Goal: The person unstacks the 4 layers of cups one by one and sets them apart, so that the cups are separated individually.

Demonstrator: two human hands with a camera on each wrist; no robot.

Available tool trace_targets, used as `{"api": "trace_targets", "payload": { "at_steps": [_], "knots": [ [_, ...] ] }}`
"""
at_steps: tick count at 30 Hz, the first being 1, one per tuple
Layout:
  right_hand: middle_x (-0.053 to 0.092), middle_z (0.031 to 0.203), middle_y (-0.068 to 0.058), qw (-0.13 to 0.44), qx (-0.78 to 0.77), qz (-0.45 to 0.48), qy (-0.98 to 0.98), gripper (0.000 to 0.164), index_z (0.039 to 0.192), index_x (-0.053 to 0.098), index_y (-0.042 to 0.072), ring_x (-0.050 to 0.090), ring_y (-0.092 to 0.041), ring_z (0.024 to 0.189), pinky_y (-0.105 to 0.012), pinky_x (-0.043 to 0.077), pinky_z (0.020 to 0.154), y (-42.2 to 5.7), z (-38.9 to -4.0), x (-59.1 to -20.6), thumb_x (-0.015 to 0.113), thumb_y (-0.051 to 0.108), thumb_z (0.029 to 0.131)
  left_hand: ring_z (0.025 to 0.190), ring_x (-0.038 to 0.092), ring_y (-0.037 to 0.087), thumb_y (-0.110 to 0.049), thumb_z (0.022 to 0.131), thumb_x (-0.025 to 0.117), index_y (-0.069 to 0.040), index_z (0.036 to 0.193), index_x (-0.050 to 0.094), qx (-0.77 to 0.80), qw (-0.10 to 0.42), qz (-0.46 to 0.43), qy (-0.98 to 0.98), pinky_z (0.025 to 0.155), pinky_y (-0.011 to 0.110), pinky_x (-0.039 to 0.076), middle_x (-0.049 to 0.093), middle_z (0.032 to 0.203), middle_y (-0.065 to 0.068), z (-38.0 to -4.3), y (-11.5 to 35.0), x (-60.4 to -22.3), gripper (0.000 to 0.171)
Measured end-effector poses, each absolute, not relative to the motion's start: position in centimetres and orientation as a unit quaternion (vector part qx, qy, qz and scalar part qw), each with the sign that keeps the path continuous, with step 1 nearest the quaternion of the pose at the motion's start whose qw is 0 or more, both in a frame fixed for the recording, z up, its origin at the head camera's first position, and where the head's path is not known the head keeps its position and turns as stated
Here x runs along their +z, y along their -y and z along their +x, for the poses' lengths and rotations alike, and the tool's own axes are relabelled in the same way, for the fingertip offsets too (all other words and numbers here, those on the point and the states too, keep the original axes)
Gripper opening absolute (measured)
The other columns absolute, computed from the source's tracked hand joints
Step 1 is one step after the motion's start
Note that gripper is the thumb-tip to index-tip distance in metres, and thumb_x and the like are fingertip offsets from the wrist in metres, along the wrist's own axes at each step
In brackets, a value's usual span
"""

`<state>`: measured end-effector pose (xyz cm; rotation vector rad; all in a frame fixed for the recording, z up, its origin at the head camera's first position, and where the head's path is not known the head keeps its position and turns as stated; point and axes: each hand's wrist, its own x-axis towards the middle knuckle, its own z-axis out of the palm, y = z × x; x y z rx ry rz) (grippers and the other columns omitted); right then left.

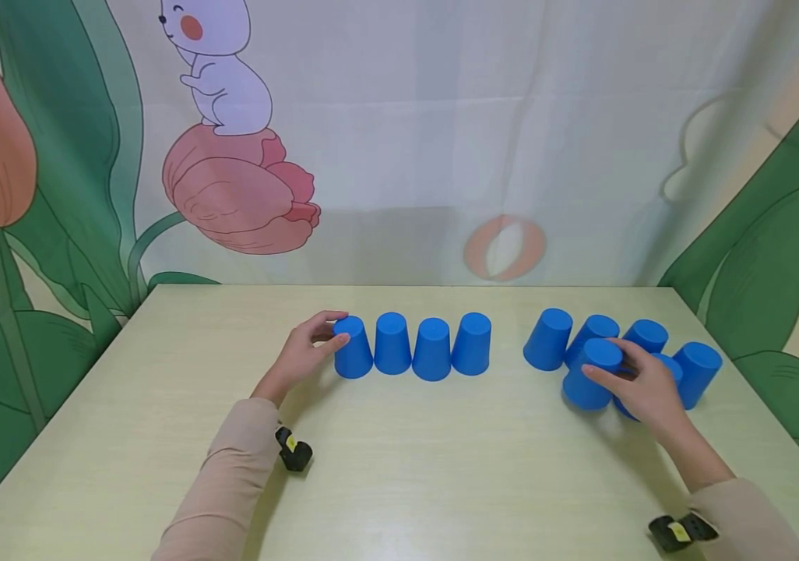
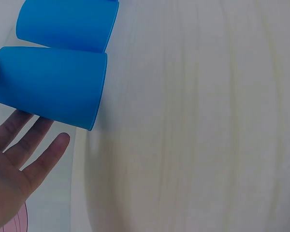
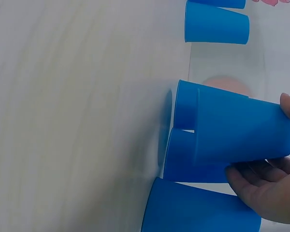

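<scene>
Blue cup in your right hand: which way does it point, and where is it?

— Upside down: narrow closed end up, wide mouth down, long axis close to vertical. You have it on the right side of the table, at the near edge of a cluster of matching cups; its mouth appears raised off the tabletop.

— How do your fingers stand on it?

— Your right thumb and fingers grip opposite sides near its narrow end.

— And your left hand?

— Its thumb and index finger pinch the end cup, leftmost in a row of four, likewise mouth down and near upright; your little finger extends free.

— Appearance?

— Plain blue, smooth-walled, tapering from a thin-lipped mouth to a flat, round end.
</scene>
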<state>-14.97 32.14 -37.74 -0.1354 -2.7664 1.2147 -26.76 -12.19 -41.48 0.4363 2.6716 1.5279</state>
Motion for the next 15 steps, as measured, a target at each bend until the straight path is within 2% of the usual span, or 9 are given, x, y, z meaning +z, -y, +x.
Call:
{"api": "trace_targets", "payload": {
  "at_steps": [9,15],
  "knots": [
    [0.034,0.134,-0.034,0.062,0.396,-0.061,0.914,0.078,0.137,0.031,-0.004,0.037,-0.049,0.118,-0.059,0.037,0.09,-32.88,-15.34,-38.39,0.059,0.047,0.084,0.112,0.051,0.032,-0.033,0.089,0.058,-0.019,0.131,0.046,0.493,0.017,0.139,-0.859,0.094,0.051,0.039,0.052,0.125,0.014,-26.62,12.21,-41.44,0.047],
    [0.033,0.133,-0.036,0.055,0.393,-0.053,0.916,0.079,0.137,0.028,-0.007,0.036,-0.052,0.117,-0.061,0.035,0.09,-32.79,-15.03,-37.97,0.058,0.045,0.086,0.113,0.05,0.032,-0.034,0.089,0.058,-0.018,0.131,0.046,0.494,0.018,0.14,-0.858,0.094,0.051,0.039,0.052,0.126,0.013,-26.59,12.16,-41.32,0.047]
  ]
}}
